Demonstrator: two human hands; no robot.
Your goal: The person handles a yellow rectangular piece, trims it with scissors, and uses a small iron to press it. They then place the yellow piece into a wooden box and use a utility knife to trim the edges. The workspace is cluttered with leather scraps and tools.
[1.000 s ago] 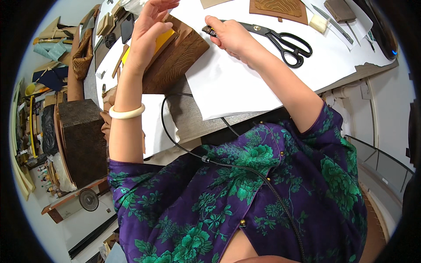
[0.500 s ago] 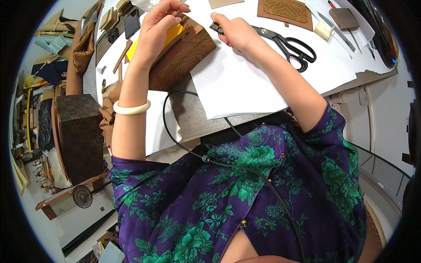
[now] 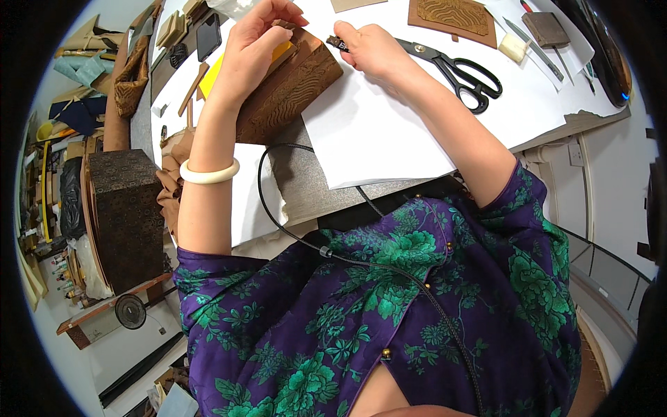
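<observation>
A brown box (image 3: 295, 94) with a carved-looking wavy pattern and a yellow inside (image 3: 273, 57) stands tilted on the table, left of centre. My left hand (image 3: 258, 45), a cream bangle on its wrist, reaches over the box; thumb and bent fingers close at its far top edge, and the fingertips' contact is partly hidden. To the right of the box, my right hand (image 3: 372, 50) is closed round a small dark printed piece (image 3: 338, 44), whose end points at the box's right corner. Its kind cannot be made out.
Black-handled scissors (image 3: 462, 73) lie right of my right hand on white paper (image 3: 375, 139). Further right are a patterned brown panel (image 3: 453, 21), a cream block (image 3: 513, 48) and several slim tools. A phone (image 3: 208, 38) lies at left. A black cord (image 3: 262, 181) loops before me.
My right hand has shifted slightly left, bringing the dark piece closer to the box corner. My left hand has moved a little rightward along the box edge. The box looks unmoved.
</observation>
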